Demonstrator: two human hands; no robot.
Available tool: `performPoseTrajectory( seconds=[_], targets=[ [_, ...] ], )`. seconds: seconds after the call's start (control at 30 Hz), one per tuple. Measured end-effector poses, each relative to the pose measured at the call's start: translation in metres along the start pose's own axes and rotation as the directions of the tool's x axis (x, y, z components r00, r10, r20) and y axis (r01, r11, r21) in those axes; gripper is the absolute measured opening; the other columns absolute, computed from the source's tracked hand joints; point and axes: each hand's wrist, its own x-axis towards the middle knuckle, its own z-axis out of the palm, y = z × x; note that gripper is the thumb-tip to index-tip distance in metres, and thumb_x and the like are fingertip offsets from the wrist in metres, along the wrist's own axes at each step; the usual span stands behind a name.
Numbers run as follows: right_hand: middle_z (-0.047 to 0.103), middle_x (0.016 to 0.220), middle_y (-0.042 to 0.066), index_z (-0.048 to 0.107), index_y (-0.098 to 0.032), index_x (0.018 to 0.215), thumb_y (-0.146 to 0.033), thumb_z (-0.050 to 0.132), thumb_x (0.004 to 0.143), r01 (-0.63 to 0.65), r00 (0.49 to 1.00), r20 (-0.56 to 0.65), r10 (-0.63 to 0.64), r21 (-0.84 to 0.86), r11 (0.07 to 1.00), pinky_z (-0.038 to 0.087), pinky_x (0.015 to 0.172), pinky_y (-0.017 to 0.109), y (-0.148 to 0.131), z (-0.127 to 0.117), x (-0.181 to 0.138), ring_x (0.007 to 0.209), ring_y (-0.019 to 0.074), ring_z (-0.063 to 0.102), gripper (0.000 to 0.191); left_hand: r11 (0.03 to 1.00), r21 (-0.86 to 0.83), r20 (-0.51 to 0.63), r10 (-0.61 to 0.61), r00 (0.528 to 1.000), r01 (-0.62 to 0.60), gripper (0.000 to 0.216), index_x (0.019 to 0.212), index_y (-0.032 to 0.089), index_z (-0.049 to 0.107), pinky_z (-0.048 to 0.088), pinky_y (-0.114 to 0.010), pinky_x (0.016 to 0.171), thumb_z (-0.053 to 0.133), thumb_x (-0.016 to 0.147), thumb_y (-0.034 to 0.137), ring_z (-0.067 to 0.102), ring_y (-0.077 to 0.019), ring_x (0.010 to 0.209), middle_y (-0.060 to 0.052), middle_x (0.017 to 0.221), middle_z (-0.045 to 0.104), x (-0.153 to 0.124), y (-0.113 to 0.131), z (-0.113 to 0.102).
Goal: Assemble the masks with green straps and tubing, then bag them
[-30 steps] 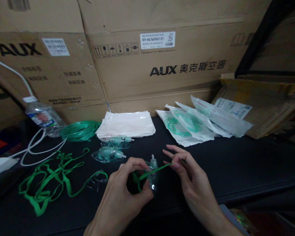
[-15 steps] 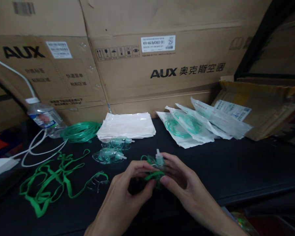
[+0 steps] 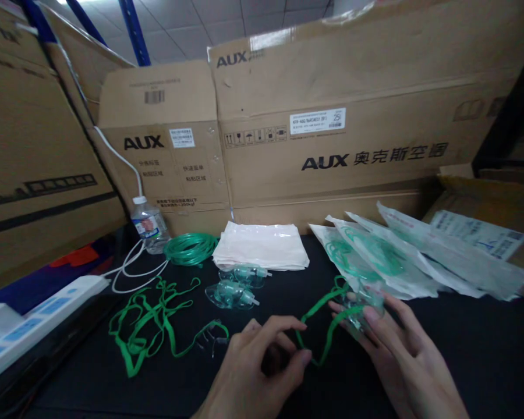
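Note:
My right hand is closed around a clear green-tinted oxygen mask, its fingers partly covering it. A green elastic strap loops from the mask toward the left. My left hand has curled fingers at the loop's far end, the strap passing behind the index finger and thumb tips; the exact grip is partly hidden. Two more clear green masks with white connectors lie on the black table, left of my hands. Beyond my left wrist is a tangle of green straps, with a small clear plastic piece nearby.
White paper sheets and coiled green tubing lie toward the back. Packaged masks lean at the right beside an open carton. Leftward are a bottle and power strip. Large cardboard boxes wall the back.
My hands have moved apart. My right hand has carried the mask rightward, and the strap now extends toward my left hand. The camera has turned up and left, revealing the power strip and ceiling.

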Motion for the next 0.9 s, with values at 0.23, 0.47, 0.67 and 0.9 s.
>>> performPoseTrajectory(
  seconds=[0.23, 0.47, 0.67, 0.9],
  targets=[
    [0.076, 0.118, 0.009, 0.055, -0.029, 0.126, -0.047, 0.088, 0.069, -0.053, 0.999, 0.017, 0.052, 0.057, 0.997, 0.062, 0.092, 0.047, -0.002, 0.003, 0.005, 0.109, 0.0336, 0.073, 0.069, 0.923, 0.382, -0.157, 0.01, 0.988, 0.051, 0.021, 0.097, 0.028, 0.074, 0.051, -0.032, 0.08, 0.054, 0.097, 0.037, 0.071, -0.0186, 0.073, 0.002, 0.084, 0.077, 0.014, -0.009, -0.076],
    [0.073, 0.123, 0.008, 0.057, -0.026, 0.127, -0.046, 0.086, 0.074, -0.074, 0.991, 0.112, 0.07, 0.031, 0.997, 0.063, 0.089, 0.041, -0.001, 0.002, -0.001, 0.105, 0.0305, 0.074, 0.064, 0.553, 0.741, -0.208, -0.35, 0.913, 0.381, 0.054, 0.127, 0.014, 0.069, 0.048, -0.043, 0.098, 0.048, 0.095, 0.051, 0.065, -0.0384, 0.118, -0.017, 0.124, 0.072, 0.077, -0.086, -0.168],
    [0.073, 0.121, 0.008, 0.058, -0.026, 0.126, -0.047, 0.086, 0.074, -0.081, 0.984, 0.16, 0.081, -0.007, 0.997, 0.062, 0.087, 0.041, -0.006, 0.004, -0.004, 0.107, 0.0307, 0.072, 0.063, 0.532, 0.752, -0.133, -0.454, 0.881, 0.388, 0.05, 0.115, 0.017, 0.076, 0.051, -0.037, 0.088, 0.059, 0.086, 0.054, 0.071, -0.0362, 0.107, -0.015, 0.106, 0.079, 0.101, -0.139, -0.175],
    [0.071, 0.123, 0.009, 0.058, -0.026, 0.126, -0.051, 0.082, 0.078, -0.078, 0.981, 0.176, 0.086, -0.051, 0.996, 0.059, 0.089, 0.04, 0.0, 0.003, -0.004, 0.103, 0.029, 0.072, 0.059, 0.564, 0.74, -0.091, -0.456, 0.885, 0.367, 0.05, 0.114, 0.017, 0.077, 0.05, -0.033, 0.088, 0.056, 0.086, 0.053, 0.071, -0.0329, 0.108, -0.012, 0.109, 0.079, 0.11, -0.15, -0.186]
  ],
)
